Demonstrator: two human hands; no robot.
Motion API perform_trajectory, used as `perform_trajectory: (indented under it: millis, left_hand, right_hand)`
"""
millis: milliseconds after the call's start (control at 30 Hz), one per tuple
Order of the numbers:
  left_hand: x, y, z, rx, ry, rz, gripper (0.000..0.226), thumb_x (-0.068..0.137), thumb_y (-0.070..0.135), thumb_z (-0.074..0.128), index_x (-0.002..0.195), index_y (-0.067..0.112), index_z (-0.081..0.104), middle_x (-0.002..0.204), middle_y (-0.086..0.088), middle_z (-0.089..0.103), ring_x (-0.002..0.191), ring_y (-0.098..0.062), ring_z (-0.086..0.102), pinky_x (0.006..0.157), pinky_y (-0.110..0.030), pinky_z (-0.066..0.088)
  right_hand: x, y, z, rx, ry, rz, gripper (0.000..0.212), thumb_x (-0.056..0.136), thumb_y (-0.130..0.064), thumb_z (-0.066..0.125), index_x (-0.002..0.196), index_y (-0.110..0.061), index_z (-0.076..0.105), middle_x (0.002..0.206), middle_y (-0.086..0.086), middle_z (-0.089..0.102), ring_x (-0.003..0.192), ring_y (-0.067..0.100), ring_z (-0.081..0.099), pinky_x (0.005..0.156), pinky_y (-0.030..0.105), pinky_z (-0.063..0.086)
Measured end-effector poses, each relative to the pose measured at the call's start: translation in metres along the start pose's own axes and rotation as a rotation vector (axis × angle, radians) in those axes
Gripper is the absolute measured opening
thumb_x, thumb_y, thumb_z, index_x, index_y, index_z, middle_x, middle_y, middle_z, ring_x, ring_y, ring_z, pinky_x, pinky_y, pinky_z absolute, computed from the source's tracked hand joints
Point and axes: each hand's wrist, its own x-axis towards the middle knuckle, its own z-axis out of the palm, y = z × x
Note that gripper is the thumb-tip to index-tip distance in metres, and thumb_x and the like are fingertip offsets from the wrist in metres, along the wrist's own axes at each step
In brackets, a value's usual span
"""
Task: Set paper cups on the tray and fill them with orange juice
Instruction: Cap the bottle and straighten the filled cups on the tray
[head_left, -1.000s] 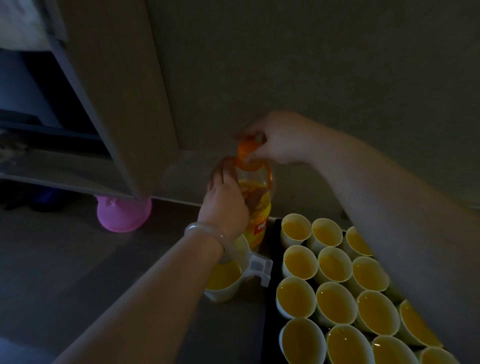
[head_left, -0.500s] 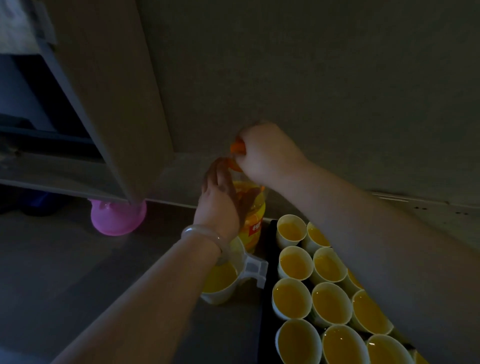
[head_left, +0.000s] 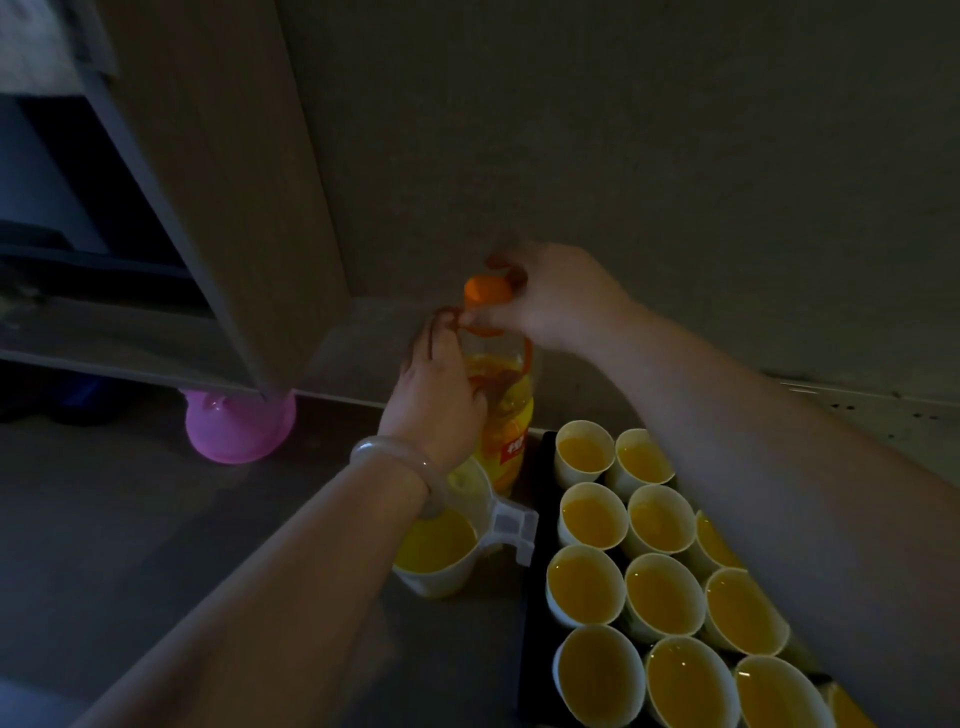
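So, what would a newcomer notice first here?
The filled paper cups packed on the black tray at lower right glow yellow. At centre, the left hand grips the juice bottle while the right hand holds its orange cap.

We record a single head-worn view, wide-angle, looking forward and down onto the counter (head_left: 130, 545) toward the wall (head_left: 623, 156). It sits close over the counter's near side.

We see an orange cap (head_left: 487, 289) on a clear bottle (head_left: 506, 415) with a yellow, red-marked label, white paper cups (head_left: 584, 452) of orange juice, a black tray (head_left: 532, 597), a pink bowl (head_left: 236, 431) and a pale bangle (head_left: 400, 457).
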Motion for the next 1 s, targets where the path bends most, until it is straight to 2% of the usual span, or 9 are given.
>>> perform_trajectory:
  millis: [133, 200, 267, 367, 567, 667, 833, 933, 1000]
  left_hand:
    - [0.004, -0.004, -0.003, -0.016, -0.025, -0.001, 0.075, 0.090, 0.026, 0.062, 0.148, 0.015, 0.017, 0.150, -0.007, 0.029, 0.136, -0.024, 0.034, 0.110, -0.043, 0.036]
    - [0.005, -0.005, -0.006, -0.044, -0.025, 0.004, 0.075, 0.089, 0.030, 0.064, 0.148, 0.018, 0.018, 0.146, -0.005, 0.034, 0.129, -0.024, 0.043, 0.103, -0.043, 0.043]
    - [0.006, -0.006, -0.011, -0.069, -0.033, 0.003, 0.073, 0.088, 0.033, 0.065, 0.146, 0.019, 0.022, 0.142, -0.004, 0.038, 0.119, -0.022, 0.050, 0.099, -0.041, 0.046]
    - [0.009, -0.010, -0.021, -0.059, -0.053, 0.016, 0.069, 0.088, 0.030, 0.065, 0.143, 0.018, 0.026, 0.140, -0.004, 0.040, 0.118, -0.020, 0.050, 0.097, -0.033, 0.045]
    - [0.014, -0.016, -0.032, -0.067, -0.079, 0.001, 0.071, 0.087, 0.036, 0.066, 0.143, 0.019, 0.027, 0.140, -0.004, 0.041, 0.118, -0.019, 0.050, 0.094, -0.030, 0.044]
    - [0.014, -0.018, -0.032, -0.061, -0.086, -0.004, 0.075, 0.086, 0.039, 0.066, 0.145, 0.020, 0.024, 0.142, -0.004, 0.040, 0.120, -0.021, 0.050, 0.099, -0.035, 0.044]
    - [0.016, -0.018, -0.031, -0.031, -0.084, 0.015, 0.075, 0.087, 0.040, 0.065, 0.145, 0.018, 0.025, 0.146, -0.003, 0.037, 0.126, -0.022, 0.046, 0.102, -0.033, 0.042]
    - [0.016, -0.020, -0.029, -0.059, -0.091, 0.020, 0.073, 0.087, 0.041, 0.065, 0.145, 0.020, 0.026, 0.144, -0.003, 0.038, 0.123, -0.021, 0.048, 0.099, -0.033, 0.044]
    - [0.017, -0.023, -0.029, -0.116, -0.099, 0.020, 0.073, 0.086, 0.042, 0.066, 0.144, 0.022, 0.027, 0.142, -0.002, 0.042, 0.122, -0.019, 0.050, 0.100, -0.035, 0.045]
  right_hand:
    - [0.007, 0.002, 0.013, 0.136, 0.015, 0.018, 0.053, 0.083, -0.054, 0.064, 0.125, -0.022, 0.059, 0.123, 0.001, 0.061, 0.114, 0.021, 0.056, 0.081, 0.026, 0.040]
    - [0.008, 0.001, 0.018, 0.146, 0.057, -0.008, 0.046, 0.085, -0.052, 0.063, 0.118, -0.020, 0.061, 0.113, 0.001, 0.063, 0.106, 0.019, 0.058, 0.076, 0.025, 0.038]
    - [0.008, -0.001, 0.021, 0.109, 0.083, -0.039, 0.042, 0.086, -0.051, 0.062, 0.112, -0.019, 0.061, 0.100, -0.001, 0.061, 0.097, 0.017, 0.059, 0.072, 0.025, 0.038]
    - [0.010, -0.005, 0.027, 0.114, 0.131, -0.066, 0.036, 0.088, -0.049, 0.062, 0.105, -0.017, 0.062, 0.090, -0.003, 0.058, 0.092, 0.019, 0.060, 0.066, 0.024, 0.035]
    - [0.016, -0.014, 0.035, 0.156, 0.171, -0.059, 0.034, 0.088, -0.044, 0.064, 0.110, -0.018, 0.064, 0.108, 0.004, 0.066, 0.102, 0.022, 0.061, 0.066, 0.019, 0.031]
    - [0.016, -0.014, 0.036, 0.153, 0.171, -0.045, 0.038, 0.088, -0.047, 0.063, 0.113, -0.019, 0.062, 0.109, 0.003, 0.066, 0.103, 0.021, 0.060, 0.070, 0.022, 0.034]
    - [0.016, -0.016, 0.035, 0.111, 0.144, -0.017, 0.039, 0.089, -0.048, 0.061, 0.115, -0.019, 0.061, 0.103, 0.002, 0.064, 0.101, 0.024, 0.062, 0.072, 0.027, 0.039]
    - [0.013, -0.017, 0.032, 0.082, 0.110, -0.009, 0.047, 0.089, -0.051, 0.058, 0.123, -0.018, 0.058, 0.113, 0.006, 0.065, 0.107, 0.025, 0.060, 0.074, 0.026, 0.039]
    - [-0.003, -0.016, 0.029, 0.091, 0.181, -0.016, 0.053, 0.091, -0.053, 0.054, 0.130, -0.016, 0.054, 0.119, 0.006, 0.064, 0.109, 0.023, 0.059, 0.075, 0.024, 0.037]
